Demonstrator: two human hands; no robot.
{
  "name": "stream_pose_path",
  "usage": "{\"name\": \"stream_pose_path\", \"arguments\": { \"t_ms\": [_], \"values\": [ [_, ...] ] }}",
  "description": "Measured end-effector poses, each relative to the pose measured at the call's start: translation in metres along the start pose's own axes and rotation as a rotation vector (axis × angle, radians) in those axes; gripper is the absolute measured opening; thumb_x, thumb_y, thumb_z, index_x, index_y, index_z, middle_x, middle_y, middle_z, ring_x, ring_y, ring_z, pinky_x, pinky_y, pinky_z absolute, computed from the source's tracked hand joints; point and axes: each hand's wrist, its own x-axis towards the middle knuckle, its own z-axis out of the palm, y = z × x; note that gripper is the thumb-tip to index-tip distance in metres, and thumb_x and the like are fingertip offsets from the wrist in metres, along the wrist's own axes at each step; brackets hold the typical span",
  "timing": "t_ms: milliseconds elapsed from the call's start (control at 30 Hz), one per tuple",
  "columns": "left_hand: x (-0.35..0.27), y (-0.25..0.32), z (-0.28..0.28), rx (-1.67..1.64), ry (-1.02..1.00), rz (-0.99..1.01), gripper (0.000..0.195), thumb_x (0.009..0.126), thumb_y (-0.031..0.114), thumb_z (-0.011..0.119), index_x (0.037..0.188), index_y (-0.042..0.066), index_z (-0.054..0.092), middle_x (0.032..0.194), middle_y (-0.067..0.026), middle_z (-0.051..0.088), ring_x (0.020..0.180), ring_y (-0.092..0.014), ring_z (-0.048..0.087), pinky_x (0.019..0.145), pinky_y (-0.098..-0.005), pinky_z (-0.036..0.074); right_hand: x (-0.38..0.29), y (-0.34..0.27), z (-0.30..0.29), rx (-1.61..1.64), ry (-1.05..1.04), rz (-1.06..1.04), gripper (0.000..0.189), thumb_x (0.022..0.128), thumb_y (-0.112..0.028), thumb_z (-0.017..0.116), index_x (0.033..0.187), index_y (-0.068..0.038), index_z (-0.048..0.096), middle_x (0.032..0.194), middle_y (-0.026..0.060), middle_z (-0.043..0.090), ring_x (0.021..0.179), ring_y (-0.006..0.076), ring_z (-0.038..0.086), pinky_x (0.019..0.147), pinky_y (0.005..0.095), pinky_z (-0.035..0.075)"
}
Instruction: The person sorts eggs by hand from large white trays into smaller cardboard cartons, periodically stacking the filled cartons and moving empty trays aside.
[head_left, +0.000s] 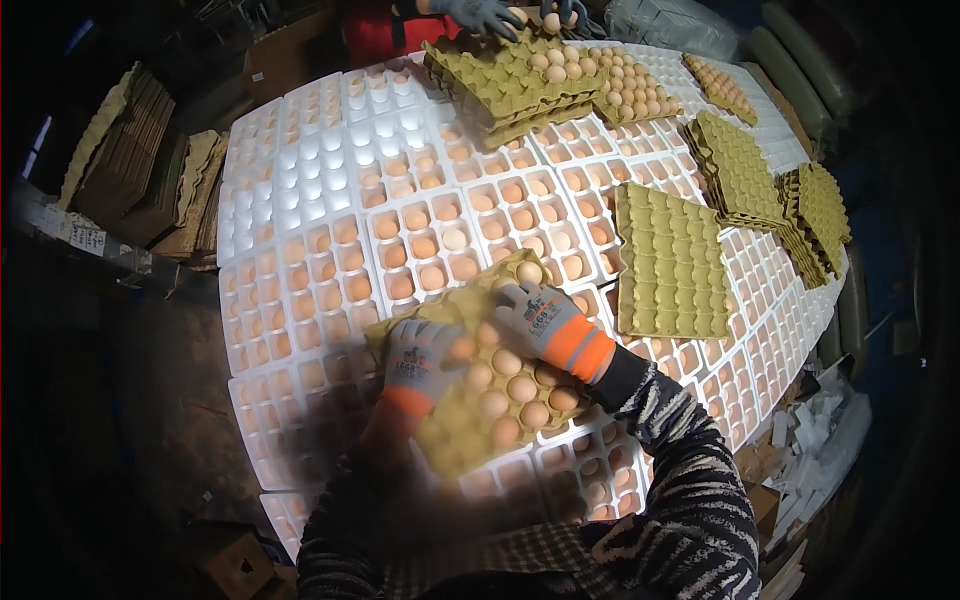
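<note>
An olive-yellow moulded-pulp egg tray (457, 439) lies tilted before me on white foam trays, with several brown eggs (523, 389) in its right part. My left hand (421, 367), in a grey glove with an orange cuff, is over the tray's left side and has an egg (460, 349) at its fingers. My right hand (546, 324), gloved alike, is at the tray's upper right. Its curled fingers touch eggs (529, 272) near the far corner; whether it grips one is hidden. Dirt on the lens blurs the left side of the tray.
White foam trays (370, 215), many holding eggs, cover the table. An upturned pulp tray (673, 262) lies to the right, with pulp tray stacks (731, 169) beyond. Across the table, a co-worker's gloved hands (480, 15) handle eggs above stacked trays (510, 82). Flattened cardboard (135, 139) stands left.
</note>
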Motion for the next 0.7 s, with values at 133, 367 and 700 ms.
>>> {"name": "stream_pose_path", "arguments": {
  "t_ms": [133,367,700],
  "values": [
    [-0.003,0.006,-0.001,-0.033,0.018,-0.075,0.038,0.078,0.022,0.074,0.115,0.013,0.069,0.117,-0.0067,0.066,0.109,-0.028,0.060,0.103,-0.0438,0.043,-0.012,-0.007,0.024,-0.035,0.143,0.077,0.016,0.091,-0.019,0.056,0.103,-0.017,0.066,0.106,0.0059,0.061,0.101,0.0246,0.061,0.084,0.0355,0.049],
    [-0.039,0.007,-0.020,-0.921,0.128,-0.289,0.046,0.082,-0.001,0.064,0.127,0.008,0.065,0.117,-0.0040,0.059,0.107,-0.019,0.058,0.094,-0.0308,0.050,-0.040,0.005,-0.017,0.769,0.198,0.472,0.032,0.094,-0.029,0.066,0.121,-0.013,0.069,0.112,0.0104,0.071,0.105,0.0291,0.068,0.085,0.0392,0.055],
    [-0.027,0.056,-0.002,-0.229,-0.191,-0.466,0.046,0.081,0.032,0.077,0.121,0.012,0.066,0.125,-0.0131,0.057,0.112,-0.033,0.061,0.095,-0.0418,0.051,-0.046,-0.044,-0.026,0.493,0.049,0.111,0.021,0.085,-0.024,0.066,0.103,-0.017,0.074,0.105,0.0077,0.069,0.102,0.0295,0.068,0.086,0.0438,0.052]
  ]
}}
